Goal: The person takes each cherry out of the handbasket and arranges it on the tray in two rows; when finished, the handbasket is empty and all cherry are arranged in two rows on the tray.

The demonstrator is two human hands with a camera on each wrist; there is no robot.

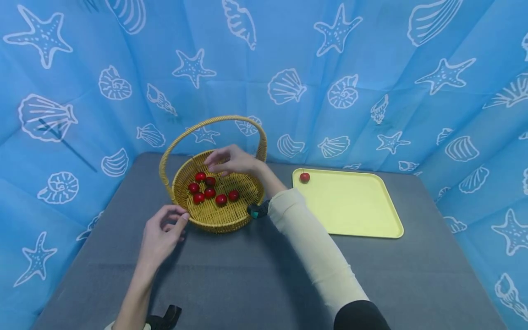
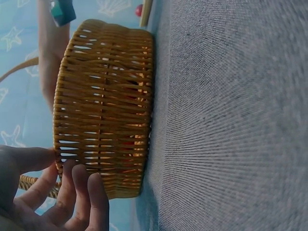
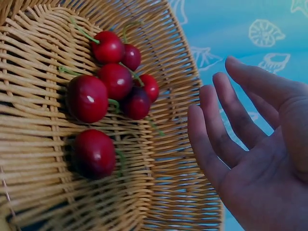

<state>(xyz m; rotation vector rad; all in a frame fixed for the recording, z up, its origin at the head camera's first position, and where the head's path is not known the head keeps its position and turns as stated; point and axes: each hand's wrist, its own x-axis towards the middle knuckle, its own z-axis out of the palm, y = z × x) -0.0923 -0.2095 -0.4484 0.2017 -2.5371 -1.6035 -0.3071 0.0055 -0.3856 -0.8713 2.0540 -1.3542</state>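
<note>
Fingers [image 3: 219, 122] of the right hand [image 1: 236, 160] hang loosely bent over the basket [image 1: 222, 224], gripping nothing; from the right wrist one sees bare palm, with a gap between fingertips and fruit. Just beneath them, toward the person, lie seven cherries [image 1: 209, 192], whose green stems show clearly only in that close view. Over on the other side, the left hand [image 1: 165, 229] pinches the basket's rim, and the left wrist view gives what the head view hides: thumb on the edge, the rest of the fingers curled by the outer weave, red peeking through the slats. Well off to the right of the right fingers, past the forearm, a yellow tray [image 1: 359, 201] sits on the grey counter [image 1: 231, 284], a lone cherry [image 1: 304, 177] in its far left corner.
</note>
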